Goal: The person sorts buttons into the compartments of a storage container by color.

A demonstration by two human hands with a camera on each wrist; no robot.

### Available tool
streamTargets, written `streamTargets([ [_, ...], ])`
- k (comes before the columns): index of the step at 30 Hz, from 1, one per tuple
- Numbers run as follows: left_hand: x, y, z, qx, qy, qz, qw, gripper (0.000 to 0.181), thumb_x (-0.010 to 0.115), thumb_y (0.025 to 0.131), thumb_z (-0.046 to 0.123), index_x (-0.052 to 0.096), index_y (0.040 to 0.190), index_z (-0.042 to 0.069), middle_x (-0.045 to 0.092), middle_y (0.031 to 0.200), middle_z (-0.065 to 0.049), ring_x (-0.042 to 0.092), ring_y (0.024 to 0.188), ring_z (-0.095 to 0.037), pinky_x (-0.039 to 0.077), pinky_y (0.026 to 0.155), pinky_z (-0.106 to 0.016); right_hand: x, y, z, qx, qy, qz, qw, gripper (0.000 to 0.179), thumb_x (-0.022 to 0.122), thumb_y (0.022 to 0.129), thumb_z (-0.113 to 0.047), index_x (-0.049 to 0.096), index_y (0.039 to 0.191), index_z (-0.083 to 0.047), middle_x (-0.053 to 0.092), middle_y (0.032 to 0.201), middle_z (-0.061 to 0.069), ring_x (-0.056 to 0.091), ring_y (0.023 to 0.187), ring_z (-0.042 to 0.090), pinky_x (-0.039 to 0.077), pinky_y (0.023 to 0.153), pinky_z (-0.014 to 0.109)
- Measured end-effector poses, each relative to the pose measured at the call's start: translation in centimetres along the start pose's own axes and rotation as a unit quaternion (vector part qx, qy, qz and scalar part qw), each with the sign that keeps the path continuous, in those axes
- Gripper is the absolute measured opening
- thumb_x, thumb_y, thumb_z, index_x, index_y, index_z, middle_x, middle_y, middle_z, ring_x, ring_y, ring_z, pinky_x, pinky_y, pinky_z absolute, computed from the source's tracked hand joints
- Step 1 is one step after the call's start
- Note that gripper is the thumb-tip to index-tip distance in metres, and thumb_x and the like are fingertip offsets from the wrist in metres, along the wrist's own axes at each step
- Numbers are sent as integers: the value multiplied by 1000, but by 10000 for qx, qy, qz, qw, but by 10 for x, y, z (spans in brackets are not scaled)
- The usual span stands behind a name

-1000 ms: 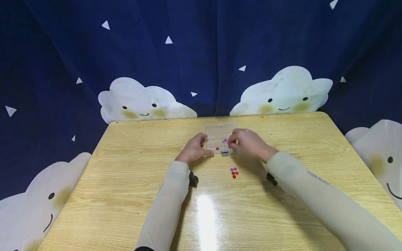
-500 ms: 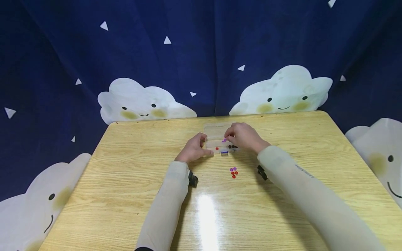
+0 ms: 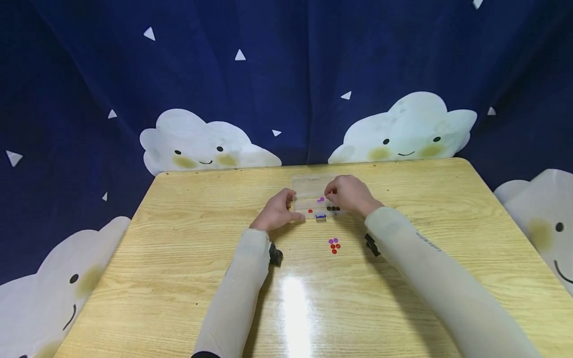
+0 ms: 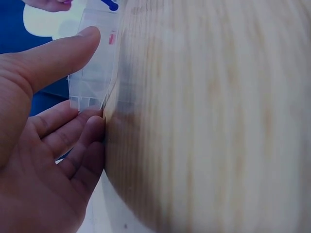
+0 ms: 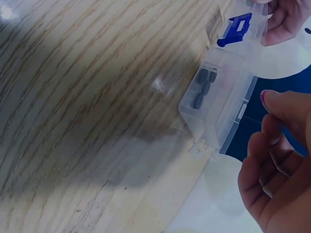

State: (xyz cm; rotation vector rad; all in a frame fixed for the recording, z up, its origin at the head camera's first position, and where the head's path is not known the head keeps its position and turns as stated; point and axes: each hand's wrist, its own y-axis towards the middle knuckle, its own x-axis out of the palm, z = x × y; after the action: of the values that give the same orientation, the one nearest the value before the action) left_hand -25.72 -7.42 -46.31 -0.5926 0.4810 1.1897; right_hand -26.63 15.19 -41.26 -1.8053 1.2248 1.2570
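A clear plastic compartment box [image 3: 306, 204] stands near the table's back edge, its see-through lid [image 3: 310, 186] raised. My left hand [image 3: 274, 213] holds its left end, thumb at the front and fingers behind, as the left wrist view shows. Over the box's right part is my right hand [image 3: 351, 194], thumb and fingers drawn together. At its thumb tip a small purple disc [image 5: 264, 97] shows, apparently pinched. Purple discs [image 3: 321, 200] lie in the back compartment, a red disc [image 3: 310, 211] at the front left, and several black discs [image 5: 204, 87] at the front right.
Two purple discs [image 3: 333, 241] and three red discs [image 3: 334, 246] lie on the wooden table [image 3: 201, 258] in front of the box. A blue latch [image 3: 320, 217] juts from the box's front. Behind the table hangs a dark blue curtain [image 3: 192, 64] with clouds.
My right hand has moved left and back from the front right compartment toward the purple discs, uncovering the black discs. My left hand keeps its hold on the box.
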Motion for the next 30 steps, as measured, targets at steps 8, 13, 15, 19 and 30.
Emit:
streamTargets([
  [8, 0, -2, 1, 49, -18, -5, 10000, 75, 84, 80, 28, 46, 142, 12, 55, 131, -6, 51, 110, -24, 45, 98, -40, 2, 2, -3, 271, 124, -42, 9995, 18, 66, 93, -17, 79, 103, -10, 76, 107, 8, 67, 106, 26, 52, 95, 44],
  [13, 0, -2, 2, 62, 18, -1, 10000, 75, 84, 80, 28, 46, 143, 12, 55, 132, -6, 51, 111, -24, 45, 98, -40, 1, 2, -4, 238, 131, -48, 9996, 17, 64, 92, -14, 79, 100, -10, 76, 107, 8, 67, 105, 26, 53, 93, 44],
  [15, 0, -2, 2, 51, 24, 2, 10000, 75, 84, 80, 27, 46, 142, 12, 55, 132, -6, 51, 111, -24, 45, 98, -40, 1, 2, -3, 254, 139, -76, 9996, 18, 64, 91, -13, 79, 100, -10, 76, 107, 7, 67, 105, 26, 53, 93, 45],
  [19, 0, -2, 4, 31, 35, 15, 10000, 74, 84, 79, 27, 46, 142, 12, 56, 131, -6, 51, 110, -23, 45, 98, -39, 1, 2, -2, 329, 173, -133, 9992, 19, 63, 91, -13, 79, 101, -11, 76, 107, 7, 67, 105, 26, 52, 94, 45],
  [30, -1, -3, 4, -21, -34, 4, 10000, 74, 84, 80, 27, 46, 142, 12, 55, 133, -7, 52, 112, -24, 45, 99, -40, 2, 3, 0, 401, 229, -189, 9988, 19, 64, 93, -16, 79, 105, -10, 76, 111, 8, 66, 110, 28, 51, 97, 46],
])
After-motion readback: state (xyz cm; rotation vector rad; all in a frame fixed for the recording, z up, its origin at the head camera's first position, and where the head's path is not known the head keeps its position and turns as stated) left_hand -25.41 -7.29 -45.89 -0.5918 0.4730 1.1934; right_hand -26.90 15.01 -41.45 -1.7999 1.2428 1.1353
